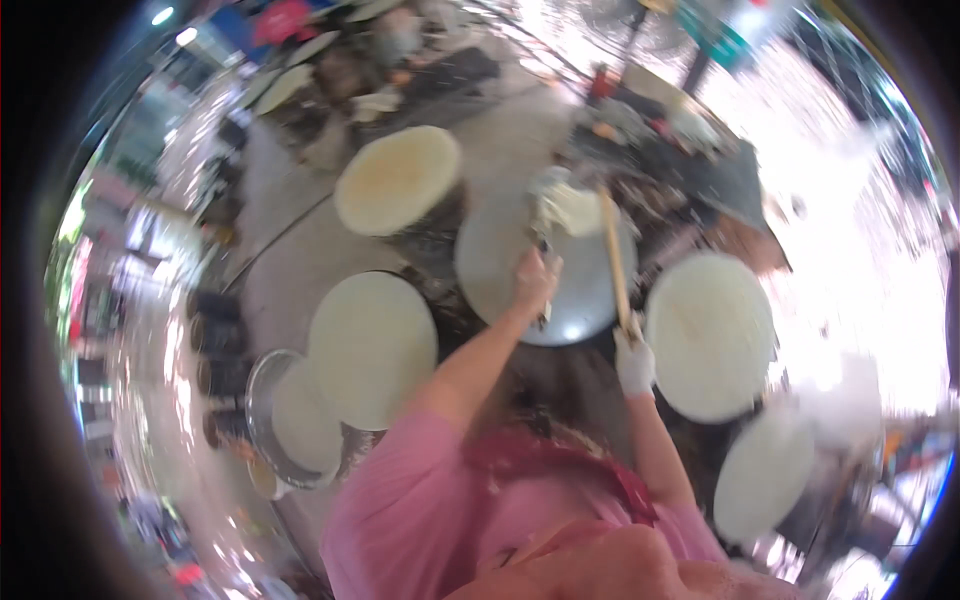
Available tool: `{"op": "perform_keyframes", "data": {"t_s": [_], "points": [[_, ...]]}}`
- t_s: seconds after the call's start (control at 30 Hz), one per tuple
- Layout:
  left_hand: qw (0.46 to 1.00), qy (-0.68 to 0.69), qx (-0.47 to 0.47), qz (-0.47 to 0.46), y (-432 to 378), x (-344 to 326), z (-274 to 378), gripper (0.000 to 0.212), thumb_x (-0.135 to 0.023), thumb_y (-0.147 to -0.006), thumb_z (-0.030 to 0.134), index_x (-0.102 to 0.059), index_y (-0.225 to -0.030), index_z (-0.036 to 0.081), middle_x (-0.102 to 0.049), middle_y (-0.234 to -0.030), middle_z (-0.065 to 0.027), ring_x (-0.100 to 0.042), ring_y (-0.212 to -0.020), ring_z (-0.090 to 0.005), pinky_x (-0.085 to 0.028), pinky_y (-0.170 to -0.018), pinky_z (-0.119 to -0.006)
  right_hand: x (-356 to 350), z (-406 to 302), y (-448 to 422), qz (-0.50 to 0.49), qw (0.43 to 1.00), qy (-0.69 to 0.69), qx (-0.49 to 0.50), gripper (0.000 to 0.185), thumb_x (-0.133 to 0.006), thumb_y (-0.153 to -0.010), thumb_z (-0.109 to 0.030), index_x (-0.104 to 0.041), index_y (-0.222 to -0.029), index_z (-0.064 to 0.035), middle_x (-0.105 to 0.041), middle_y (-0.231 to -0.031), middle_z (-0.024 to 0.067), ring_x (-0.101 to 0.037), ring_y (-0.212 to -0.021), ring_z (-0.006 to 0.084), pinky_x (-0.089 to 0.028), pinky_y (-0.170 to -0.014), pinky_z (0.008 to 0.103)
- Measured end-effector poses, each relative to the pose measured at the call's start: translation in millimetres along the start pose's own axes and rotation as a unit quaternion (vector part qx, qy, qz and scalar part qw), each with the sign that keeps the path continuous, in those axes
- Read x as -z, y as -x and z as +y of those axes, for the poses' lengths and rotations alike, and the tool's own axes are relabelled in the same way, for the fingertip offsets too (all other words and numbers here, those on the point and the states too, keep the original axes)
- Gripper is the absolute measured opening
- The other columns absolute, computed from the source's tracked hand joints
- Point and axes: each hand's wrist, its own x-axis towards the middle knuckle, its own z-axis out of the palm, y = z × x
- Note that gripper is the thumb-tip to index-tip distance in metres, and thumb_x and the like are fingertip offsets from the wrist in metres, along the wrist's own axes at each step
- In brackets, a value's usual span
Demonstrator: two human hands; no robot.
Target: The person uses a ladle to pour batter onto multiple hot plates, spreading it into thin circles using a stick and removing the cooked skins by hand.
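A round grey metal griddle (586, 289) lies in front of me. On its far part is a pale, soft heap that looks like dough or batter (576, 208), blurred by motion. My left hand (536, 277), bare, is closed around the handle of a tool over the griddle. The tool's far end lies beside the pale heap, and its exact kind is unclear. My right hand (635, 361), in a white glove, grips the near end of a wooden stick (615, 259) at the griddle's right edge. The stick reaches forward along the right side of the heap.
Round griddles with pale sheets surround me: one at left (373, 350), one far left (397, 180), one at right (709, 337), one near right (765, 474). A metal basin (259, 390) of whitish batter stands at left. Dark boards (720, 176) and clutter lie beyond.
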Motion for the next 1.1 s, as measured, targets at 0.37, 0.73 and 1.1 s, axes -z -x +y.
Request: {"op": "perform_keyframes", "data": {"t_s": [0.37, 0.73, 1.1], "points": [[0.936, 0.332, 0.106, -0.058, -8.8, 118.2, -90.8, 0.024, -0.059, -0.09, 0.025, -0.05, -0.096, 0.003, -0.052, -0.072, -0.0028, -0.051, -0.063, -0.0101, -0.045, -0.057, -0.026, -32.6, -0.5, -29.2, 0.082, 0.945, -0.308, 0.073, 0.048, -0.061, -0.087, -0.024, -0.051, -0.128, -0.0006, -0.063, -0.097, 0.0061, -0.059, -0.08, 0.0099, -0.047, -0.066, 0.0203], [0.958, 0.226, 0.143, 0.101, 43.6, 220.5, -75.8, 0.015, -0.053, -0.094, 0.021, -0.055, -0.086, 0.008, -0.042, -0.054, 0.0076, -0.036, -0.041, -0.0014, -0.028, -0.036, -0.02, -7.0, -52.9, -57.6, -0.097, 0.947, -0.306, 0.002, 0.03, -0.06, -0.088, -0.016, -0.06, -0.114, 0.0003, -0.057, -0.079, -0.0016, -0.051, -0.069, 0.0033, -0.04, -0.058, 0.0191], [0.925, 0.222, 0.309, -0.004, 79.2, 230.4, -15.5, 0.021, -0.046, -0.097, 0.025, -0.048, -0.086, 0.007, -0.038, -0.056, 0.0032, -0.035, -0.036, -0.0069, -0.026, -0.033, -0.023, 21.6, -26.2, -111.4, -0.169, 0.942, -0.287, 0.024, 0.032, -0.066, -0.085, -0.02, -0.062, -0.109, 0.0017, -0.057, -0.075, -0.0024, -0.05, -0.063, 0.0041, -0.041, -0.056, 0.0196]]}}
